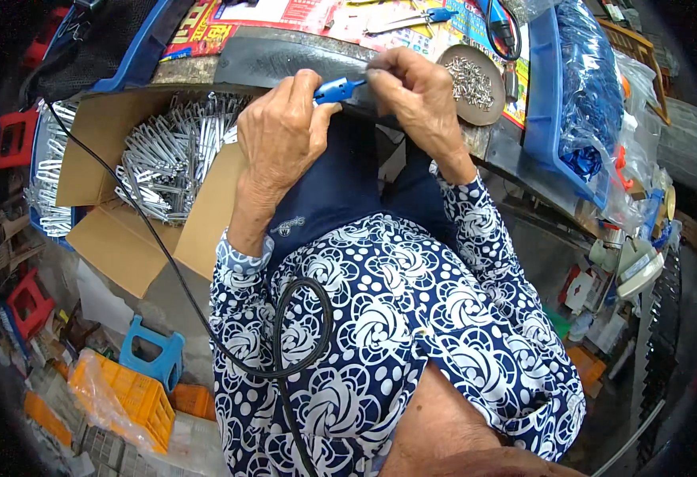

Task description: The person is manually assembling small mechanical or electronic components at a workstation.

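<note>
Head view: an open cardboard box (118,250) holds metal strips (178,155); next, the left grip (281,123) clasps a blue piece (335,91) near the counter (193,73); the right grip (418,97) bunches beside its tip, holding what I cannot tell; then a dish (480,119) of metal bits (472,82).

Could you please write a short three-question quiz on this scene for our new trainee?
1. Which hand grips the left end of the blue piece?
2. True or false: the open cardboard box with long metal pieces in it is on the person's left.
3. What does the round dish hold?
A. Folded cloths
B. Small metal parts
C. Orange crates

Key:
1. The left hand; the fingertips of the right hand are near the other end.
2. True.
3. B.
</note>
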A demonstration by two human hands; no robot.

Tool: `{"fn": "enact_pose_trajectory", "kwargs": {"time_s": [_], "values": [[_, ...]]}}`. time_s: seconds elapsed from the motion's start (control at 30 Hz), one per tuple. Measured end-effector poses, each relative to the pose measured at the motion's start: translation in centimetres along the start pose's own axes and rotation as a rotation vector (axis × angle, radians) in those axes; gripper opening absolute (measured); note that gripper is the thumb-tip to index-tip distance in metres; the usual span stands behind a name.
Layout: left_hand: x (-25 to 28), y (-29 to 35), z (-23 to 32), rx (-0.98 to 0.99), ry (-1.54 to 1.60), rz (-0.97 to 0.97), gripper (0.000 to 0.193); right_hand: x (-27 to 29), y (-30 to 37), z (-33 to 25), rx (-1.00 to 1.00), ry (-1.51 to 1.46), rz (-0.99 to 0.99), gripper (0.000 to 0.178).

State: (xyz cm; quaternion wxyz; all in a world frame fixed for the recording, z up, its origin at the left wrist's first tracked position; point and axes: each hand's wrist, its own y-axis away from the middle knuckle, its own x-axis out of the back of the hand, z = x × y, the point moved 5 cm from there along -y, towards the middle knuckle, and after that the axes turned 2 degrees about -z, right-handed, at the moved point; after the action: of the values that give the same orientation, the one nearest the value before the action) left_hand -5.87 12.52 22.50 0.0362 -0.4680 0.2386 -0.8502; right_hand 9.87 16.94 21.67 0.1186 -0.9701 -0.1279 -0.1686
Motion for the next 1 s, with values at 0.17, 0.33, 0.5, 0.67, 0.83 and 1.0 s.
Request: {"fn": "enact_pose_trajectory", "kwargs": {"time_s": [0.17, 0.33, 0.5, 0.67, 0.83, 1.0], "values": [[-0.8, -0.4, 0.2, -0.051, -0.071, 0.031, 0.025, -1.1, 0.7, -0.2, 0.043, 0.038, -0.010, 0.009], [-1.2, -0.6, 0.5, -0.060, -0.114, 0.022, 0.025, -1.1, 0.8, 0.1, 0.075, 0.147, 0.002, 0.009], [-1.4, -0.5, 0.7, -0.097, -0.173, 0.019, 0.028, -1.2, 0.8, 0.0, 0.075, 0.178, -0.014, 0.010], [-1.4, -0.5, 1.0, -0.119, -0.213, 0.020, 0.029, -1.3, 0.9, 0.3, 0.066, 0.232, -0.025, 0.010], [-1.4, -0.3, 1.0, -0.134, -0.254, 0.012, 0.029, -1.6, 0.9, -0.2, 0.062, 0.274, -0.032, 0.009], [-1.6, -0.9, 1.4, -0.184, -0.282, 0.040, 0.028, -1.6, 0.5, -0.2, 0.098, 0.351, 0.002, 0.009]]}}
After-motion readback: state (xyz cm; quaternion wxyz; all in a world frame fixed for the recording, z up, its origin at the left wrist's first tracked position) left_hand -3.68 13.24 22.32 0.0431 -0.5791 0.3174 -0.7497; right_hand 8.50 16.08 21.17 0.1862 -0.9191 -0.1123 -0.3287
